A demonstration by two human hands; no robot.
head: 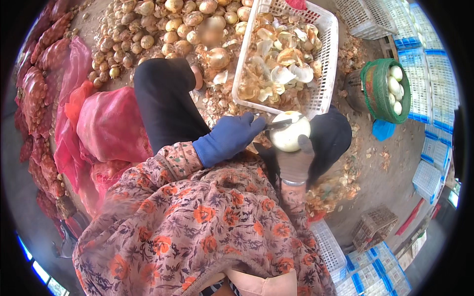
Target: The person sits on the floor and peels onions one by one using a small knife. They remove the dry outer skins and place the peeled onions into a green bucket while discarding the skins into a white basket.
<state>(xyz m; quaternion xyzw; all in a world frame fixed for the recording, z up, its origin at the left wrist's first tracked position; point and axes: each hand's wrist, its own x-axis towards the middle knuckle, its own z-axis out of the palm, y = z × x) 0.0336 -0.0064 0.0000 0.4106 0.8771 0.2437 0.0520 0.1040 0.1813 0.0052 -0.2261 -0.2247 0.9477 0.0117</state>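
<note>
My left hand, in a blue glove, grips a small knife whose blade lies against the upper side of a peeled white onion. Cupped around that onion from below is my right hand, in a grey-brown glove, with the thumb on its near side. The onion's surface is pale, with a little brownish skin at the top. Just beyond the hands stands a white plastic crate, holding loose onion skins.
Unpeeled onions lie heaped on the floor at upper left. Red mesh sacks line the left side, and a pink mesh sack sits beside my leg. At right stands a green-rimmed bucket with peeled onions, near stacked white-and-blue crates.
</note>
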